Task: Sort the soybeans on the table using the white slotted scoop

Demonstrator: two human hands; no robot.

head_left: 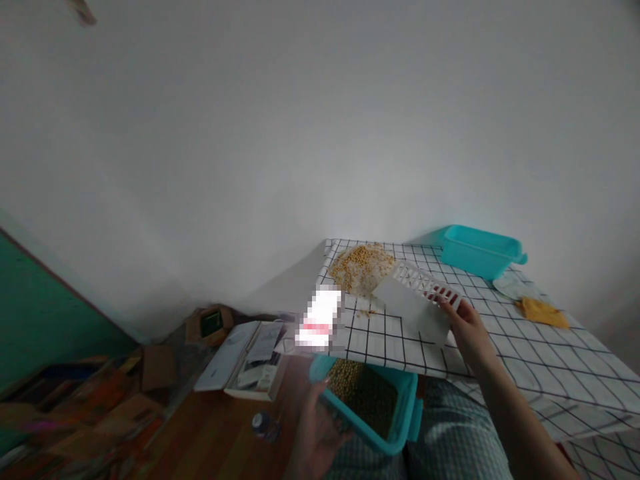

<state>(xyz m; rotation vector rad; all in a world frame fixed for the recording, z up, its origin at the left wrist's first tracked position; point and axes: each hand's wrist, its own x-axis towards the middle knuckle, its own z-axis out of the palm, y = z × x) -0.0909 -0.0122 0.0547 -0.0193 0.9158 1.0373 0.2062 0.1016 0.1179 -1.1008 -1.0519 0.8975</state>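
Note:
My left hand grips the side of a teal plastic bin below the table's front edge, over my lap. Inside it lie yellowish beans at one end and small dark green beans over the rest. Above the table, my right hand is closed on the right end of a white slotted plastic panel, held tilted. The panel's left end is close to a spread pile of yellow beans and pale bits; whether it touches the pile I cannot tell.
On the table's checked cloth stand a second teal bin at the back right and a yellow cloth. A blurred-out bright rectangle lies at the left edge. An open white box and cardboard boxes are on the left.

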